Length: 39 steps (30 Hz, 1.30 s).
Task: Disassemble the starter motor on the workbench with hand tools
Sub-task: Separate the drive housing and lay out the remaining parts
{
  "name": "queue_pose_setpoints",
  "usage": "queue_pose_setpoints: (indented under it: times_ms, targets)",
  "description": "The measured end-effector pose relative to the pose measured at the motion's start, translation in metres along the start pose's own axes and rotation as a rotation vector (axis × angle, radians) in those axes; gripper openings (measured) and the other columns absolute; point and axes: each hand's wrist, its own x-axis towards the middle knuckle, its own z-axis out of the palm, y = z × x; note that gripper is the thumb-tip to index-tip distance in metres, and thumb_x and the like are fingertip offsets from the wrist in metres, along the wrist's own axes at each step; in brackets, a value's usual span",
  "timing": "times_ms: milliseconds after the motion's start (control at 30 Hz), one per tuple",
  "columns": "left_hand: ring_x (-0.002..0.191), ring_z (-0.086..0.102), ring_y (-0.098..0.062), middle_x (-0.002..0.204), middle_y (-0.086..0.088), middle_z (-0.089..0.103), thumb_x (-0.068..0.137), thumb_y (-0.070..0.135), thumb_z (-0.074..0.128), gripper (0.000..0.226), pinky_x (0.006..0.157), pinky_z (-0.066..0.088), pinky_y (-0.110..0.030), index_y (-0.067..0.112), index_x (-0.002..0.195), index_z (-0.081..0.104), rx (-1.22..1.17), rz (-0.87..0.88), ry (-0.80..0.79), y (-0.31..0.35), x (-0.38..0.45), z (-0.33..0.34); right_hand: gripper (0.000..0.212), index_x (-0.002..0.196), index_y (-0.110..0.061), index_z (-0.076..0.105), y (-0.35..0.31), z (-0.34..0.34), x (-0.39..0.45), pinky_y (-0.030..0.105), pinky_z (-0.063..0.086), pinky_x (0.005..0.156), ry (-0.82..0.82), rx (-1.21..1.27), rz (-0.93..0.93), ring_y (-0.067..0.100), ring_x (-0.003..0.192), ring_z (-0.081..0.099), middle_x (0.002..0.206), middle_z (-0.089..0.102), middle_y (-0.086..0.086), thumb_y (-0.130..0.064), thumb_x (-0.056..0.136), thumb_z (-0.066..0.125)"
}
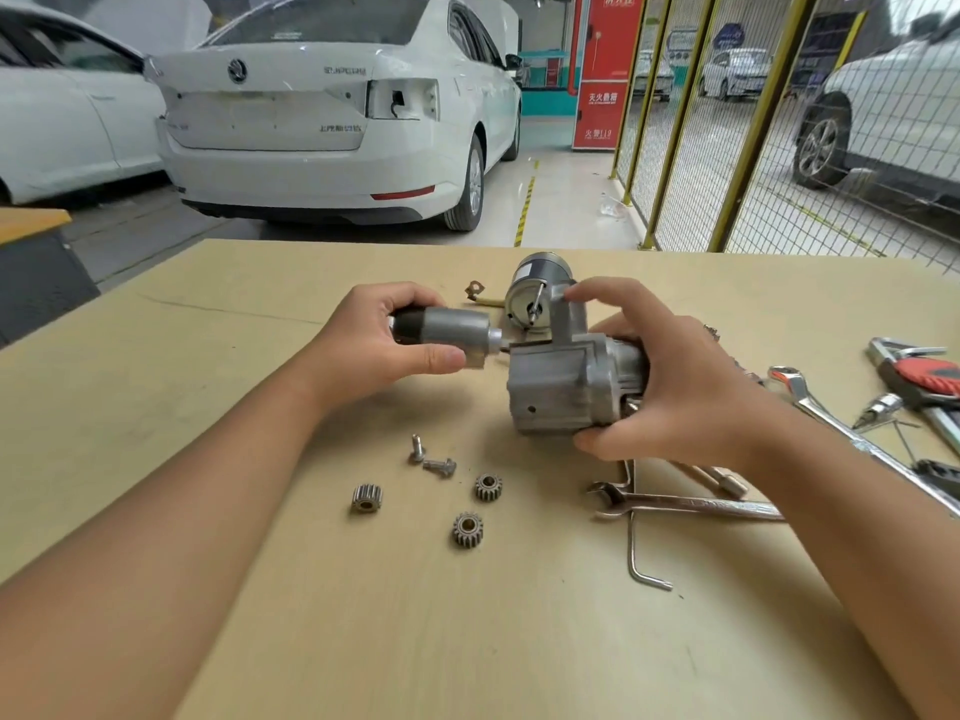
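Observation:
My right hand (pixel 670 371) grips the grey cast starter housing (pixel 556 381), held just above the tan workbench (pixel 322 605). My left hand (pixel 374 345) grips a silver cylinder with a black end, the solenoid (pixel 447 332), whose thin shaft tip sits at the housing's left face. Behind the housing stands the round motor body (pixel 535 298) with a bolt sticking out of it. Three small planetary gears (pixel 467 530) and two bolts (pixel 434 459) lie loose on the bench in front.
An open-end wrench (pixel 685 504), a hex key (pixel 636 558) and a socket extension (pixel 727 483) lie under my right forearm. Another spanner (pixel 810 402), red-handled pliers (pixel 924 376) and a bit (pixel 878 410) lie at the right. A yellow lead with a terminal (pixel 480 296) lies behind. White cars and yellow fencing stand beyond the bench.

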Motion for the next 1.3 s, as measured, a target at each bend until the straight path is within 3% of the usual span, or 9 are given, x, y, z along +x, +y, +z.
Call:
queue_pose_setpoints:
  times_ms: [233,433,567,667,767,900,1033,1133,1300]
  targets:
    - [0.076,0.064,0.000,0.084,0.009,0.073,0.060,0.026,0.100,0.045,0.074,0.051,-0.015,0.024,0.097,0.076,0.141,-0.096,-0.051,-0.016,0.002,-0.011,0.104,0.135,-0.048,0.042,0.005,-0.001,-0.001,0.031,0.056,0.067,0.008,-0.007,0.027,0.017,0.081,0.069,0.098,0.068,-0.013,-0.019,0.047,0.088]
    - [0.099,0.068,-0.019,0.104,0.004,0.073,0.056,0.046,0.092,0.050,0.087,0.053,-0.030,0.034,0.102,0.075,0.302,-0.147,-0.159,-0.008,-0.001,-0.018,0.106,0.134,-0.051,0.036,0.004,0.005,0.000,0.017,0.051,0.068,0.005,-0.093,-0.064,0.012,0.082,0.065,0.102,0.066,-0.013,-0.021,0.047,0.088]
    - [0.103,0.058,-0.003,0.105,0.019,0.071,0.076,0.047,0.076,0.035,0.089,0.040,-0.012,0.027,0.104,0.077,0.436,0.109,0.043,0.016,-0.002,-0.003,0.106,0.136,-0.045,0.034,0.002,0.014,0.000,0.032,0.053,0.075,0.082,-0.284,-0.132,0.011,0.088,0.057,0.107,0.062,-0.011,-0.026,0.046,0.087]
    - [0.071,0.061,-0.002,0.085,0.010,0.075,0.087,0.030,0.073,0.018,0.065,0.045,-0.016,0.017,0.097,0.080,0.220,0.162,0.049,0.041,-0.005,0.017,0.093,0.136,-0.031,0.040,-0.001,0.021,0.001,0.032,0.050,0.073,0.177,-0.369,-0.258,0.013,0.095,0.053,0.112,0.054,-0.012,-0.036,0.052,0.081]
    - [0.058,0.058,-0.023,0.085,-0.009,0.073,0.096,0.014,0.073,0.010,0.055,0.053,-0.038,0.010,0.102,0.079,0.058,0.063,-0.038,0.056,-0.010,0.035,0.082,0.133,-0.021,0.043,-0.001,0.024,0.002,0.036,0.053,0.076,0.234,-0.414,-0.367,0.024,0.102,0.058,0.118,0.060,0.001,-0.047,0.062,0.074]
    - [0.052,0.048,-0.015,0.084,-0.018,0.060,0.092,0.018,0.076,0.016,0.049,0.041,-0.024,0.008,0.105,0.077,-0.141,-0.101,-0.016,0.060,-0.006,0.038,0.078,0.130,-0.018,0.044,0.000,0.025,0.004,0.042,0.055,0.076,0.310,-0.498,-0.426,0.033,0.104,0.061,0.118,0.065,0.012,-0.043,0.066,0.081]
    - [0.048,0.047,-0.014,0.083,-0.018,0.067,0.085,0.018,0.079,0.024,0.043,0.041,-0.022,0.007,0.106,0.076,-0.265,-0.195,-0.074,0.061,-0.006,0.033,0.072,0.129,-0.019,0.046,0.001,0.027,0.005,0.043,0.054,0.077,0.348,-0.602,-0.479,0.036,0.104,0.063,0.115,0.068,0.013,-0.037,0.069,0.082]
    - [0.051,0.046,-0.017,0.084,-0.020,0.067,0.080,0.012,0.081,0.020,0.043,0.038,-0.018,0.006,0.099,0.078,-0.368,-0.237,-0.082,0.061,-0.006,0.033,0.073,0.130,-0.019,0.046,0.002,0.027,0.005,0.044,0.054,0.076,0.336,-0.618,-0.483,0.036,0.105,0.063,0.115,0.068,0.013,-0.034,0.068,0.083]
    - [0.087,0.049,-0.033,0.092,-0.016,0.073,0.058,0.030,0.085,0.035,0.055,0.045,-0.021,0.013,0.088,0.083,-0.462,-0.247,-0.106,0.059,-0.005,0.029,0.082,0.130,-0.019,0.046,0.000,0.028,0.006,0.040,0.054,0.078,0.334,-0.578,-0.448,0.032,0.107,0.063,0.118,0.067,0.009,-0.039,0.062,0.086]
